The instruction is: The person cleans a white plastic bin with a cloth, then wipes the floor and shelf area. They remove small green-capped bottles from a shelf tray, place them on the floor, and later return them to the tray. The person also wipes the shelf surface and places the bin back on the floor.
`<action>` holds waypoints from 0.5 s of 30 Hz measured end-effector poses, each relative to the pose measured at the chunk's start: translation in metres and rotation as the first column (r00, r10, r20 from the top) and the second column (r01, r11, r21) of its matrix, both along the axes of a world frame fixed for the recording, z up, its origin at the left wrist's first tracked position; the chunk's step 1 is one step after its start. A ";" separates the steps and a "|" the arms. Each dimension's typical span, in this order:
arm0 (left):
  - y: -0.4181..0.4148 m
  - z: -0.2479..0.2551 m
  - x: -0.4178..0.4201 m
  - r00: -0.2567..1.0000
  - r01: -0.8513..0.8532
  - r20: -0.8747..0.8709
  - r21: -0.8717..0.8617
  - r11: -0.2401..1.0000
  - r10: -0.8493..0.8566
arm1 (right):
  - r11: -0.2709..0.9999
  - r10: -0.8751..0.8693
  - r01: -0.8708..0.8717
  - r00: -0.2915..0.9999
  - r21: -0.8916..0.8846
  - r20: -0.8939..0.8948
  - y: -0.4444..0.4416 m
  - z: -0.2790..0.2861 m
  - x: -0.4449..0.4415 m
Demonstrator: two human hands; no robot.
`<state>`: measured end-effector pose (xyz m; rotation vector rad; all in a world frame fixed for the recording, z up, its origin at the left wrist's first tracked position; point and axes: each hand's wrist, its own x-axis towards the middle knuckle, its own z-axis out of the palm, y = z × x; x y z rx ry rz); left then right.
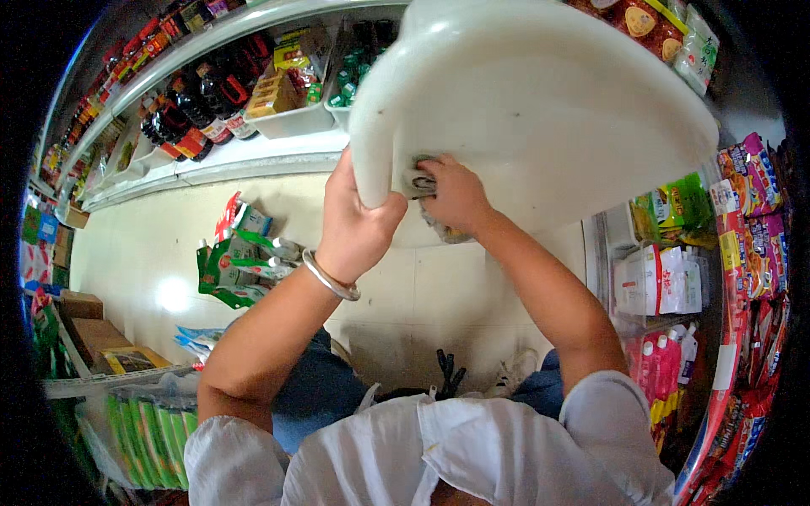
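A large white plastic bin with a rounded rim is held up in front of me, tilted so its inner face shows. My left hand grips its near left edge, thumb on one side and fingers behind. A bracelet circles that wrist. My right hand is closed on a crumpled grey cloth and presses it against the lower part of the bin's surface. Part of the cloth hangs below the hand. A few small dark specks mark the white plastic.
Dark sauce bottles and a white tray of boxes line the shelf ahead. Green pouches stand on the tiled floor at left. Hanging snack packets and pink spouted pouches are at right. Cardboard boxes lie left.
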<state>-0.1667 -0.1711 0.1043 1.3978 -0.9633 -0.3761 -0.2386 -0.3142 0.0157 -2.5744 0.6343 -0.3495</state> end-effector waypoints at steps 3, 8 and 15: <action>-0.002 -0.010 -0.002 0.997 0.038 0.059 0.041 0.998 -0.040 | 0.974 0.205 -0.214 0.972 0.071 0.113 -0.005 -0.016 -0.005; -0.007 -0.030 0.001 0.958 0.081 0.273 0.027 0.996 -0.085 | 0.780 0.613 -0.605 0.790 0.161 0.002 -0.006 -0.040 -0.018; -0.018 -0.033 0.023 0.870 0.138 0.487 -0.087 0.987 -0.078 | 0.730 0.666 -0.612 0.736 0.303 -0.118 -0.012 -0.017 -0.039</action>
